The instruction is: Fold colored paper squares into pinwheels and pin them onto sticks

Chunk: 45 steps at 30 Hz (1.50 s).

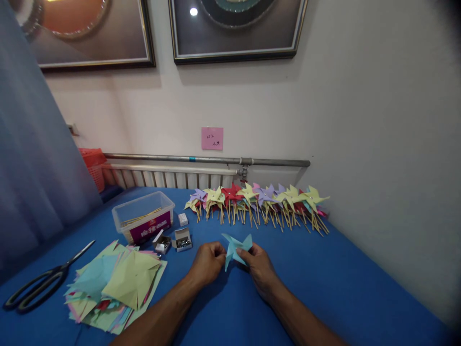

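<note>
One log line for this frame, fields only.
left hand: pinching light blue folded paper pinwheel | right hand: pinching same | nearby: stack of cut coloured paper squares | surface: blue table

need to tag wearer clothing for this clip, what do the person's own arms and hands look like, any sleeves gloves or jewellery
Both forearms come in from the bottom edge and are bare along all that shows: no sleeves or cuffs in view. The left hand and right hand wear no gloves. No watch, bracelet or band shows at either wrist, and no ring can be made out on the fingers, though they are small in the view.
</note>
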Motion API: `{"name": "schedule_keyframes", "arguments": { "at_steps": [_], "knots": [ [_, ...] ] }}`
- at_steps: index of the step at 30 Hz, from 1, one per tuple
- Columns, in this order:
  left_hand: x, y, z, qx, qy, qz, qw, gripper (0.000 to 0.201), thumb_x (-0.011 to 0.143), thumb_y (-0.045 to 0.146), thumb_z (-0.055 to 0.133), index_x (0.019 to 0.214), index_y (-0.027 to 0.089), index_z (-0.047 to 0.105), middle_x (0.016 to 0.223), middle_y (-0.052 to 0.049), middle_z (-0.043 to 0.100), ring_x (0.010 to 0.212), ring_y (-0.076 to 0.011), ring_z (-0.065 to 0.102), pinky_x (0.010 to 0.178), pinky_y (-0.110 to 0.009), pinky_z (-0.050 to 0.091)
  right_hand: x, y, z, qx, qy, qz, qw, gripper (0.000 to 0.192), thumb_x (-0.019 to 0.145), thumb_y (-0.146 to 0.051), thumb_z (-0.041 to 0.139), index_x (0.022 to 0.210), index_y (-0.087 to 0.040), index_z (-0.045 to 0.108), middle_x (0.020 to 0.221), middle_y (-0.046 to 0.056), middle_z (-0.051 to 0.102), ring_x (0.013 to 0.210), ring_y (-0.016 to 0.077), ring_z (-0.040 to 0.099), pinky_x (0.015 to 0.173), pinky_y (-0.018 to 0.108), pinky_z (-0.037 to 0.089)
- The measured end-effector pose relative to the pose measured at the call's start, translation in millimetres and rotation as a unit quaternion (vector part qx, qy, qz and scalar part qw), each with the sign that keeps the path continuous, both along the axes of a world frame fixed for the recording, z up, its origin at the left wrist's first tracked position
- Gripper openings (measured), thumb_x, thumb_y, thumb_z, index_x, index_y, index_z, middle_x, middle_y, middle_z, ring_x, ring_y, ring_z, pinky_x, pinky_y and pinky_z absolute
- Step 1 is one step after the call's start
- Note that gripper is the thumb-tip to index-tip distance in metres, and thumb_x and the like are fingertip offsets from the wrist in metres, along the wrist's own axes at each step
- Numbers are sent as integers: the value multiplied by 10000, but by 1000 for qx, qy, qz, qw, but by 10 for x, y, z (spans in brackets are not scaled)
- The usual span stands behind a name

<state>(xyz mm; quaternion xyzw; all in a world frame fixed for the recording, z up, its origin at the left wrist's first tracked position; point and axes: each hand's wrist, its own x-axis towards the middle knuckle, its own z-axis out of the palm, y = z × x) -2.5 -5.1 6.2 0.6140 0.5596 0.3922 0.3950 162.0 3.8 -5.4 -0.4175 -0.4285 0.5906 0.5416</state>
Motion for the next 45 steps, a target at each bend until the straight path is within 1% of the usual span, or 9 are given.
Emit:
{"name": "schedule_keyframes", "arguments": {
  "at_steps": [6,12,15,21,26,31,36,41,45],
  "knots": [
    [-2,2,-2,9,9,6,1000,83,712,203,583,673,145,627,561,24,555,521,-93,437,508,-204,306,-1,-17,18,4,-12,-7,1000,382,589,-420,841,863,-176,736,831,63,752,716,228,649,687,333,500],
    [-4,-5,-13,6,15,4,1000,96,718,216,573,686,146,630,577,18,576,522,-97,453,502,-208,305,-5,-15,18,0,-2,-2,1000,344,587,-401,842,833,-184,737,790,40,744,676,207,636,682,327,493],
    [-1,-7,-13,6,14,5,1000,97,717,216,559,685,148,620,565,24,559,516,-97,444,493,-209,301,2,-5,0,1,-2,1,1000,346,602,-403,833,848,-181,735,794,42,745,676,203,632,682,323,496],
    [3,-16,16,12,12,1,1000,89,713,196,552,680,146,617,575,22,569,537,-102,467,508,-203,320,13,13,-34,8,-14,8,1000,384,602,-416,834,877,-168,736,832,62,757,714,224,655,684,327,507],
    [6,-19,19,11,2,-1,1000,101,727,206,537,680,153,609,563,24,551,521,-99,446,501,-206,310,6,17,-37,8,-11,7,1000,352,602,-405,839,850,-176,738,814,52,756,690,216,651,677,325,505],
    [7,-7,1,5,-20,-10,1000,95,730,224,538,683,161,593,556,34,535,508,-95,429,490,-207,306,16,23,-56,11,-6,6,1000,326,638,-408,822,851,-178,733,814,45,752,695,203,651,712,327,509],
    [14,0,-25,-1,-24,0,1000,105,738,237,543,695,160,600,549,36,529,502,-96,433,485,-211,309,19,38,-77,7,-11,5,1000,372,636,-420,818,897,-170,730,847,53,755,741,219,664,731,333,515],
    [24,5,-44,3,-34,-2,999,108,746,221,532,723,155,615,544,39,525,489,-94,436,480,-210,307,12,45,-87,8,-8,1,1000,393,639,-445,804,908,-169,727,886,70,757,801,244,675,754,345,517],
    [25,-1,-21,8,-4,11,1000,108,731,192,525,709,149,622,552,30,546,500,-97,452,488,-211,307,10,30,-59,7,-12,2,1000,409,637,-449,806,922,-165,729,894,79,760,780,240,669,726,337,514]
  ]
}}
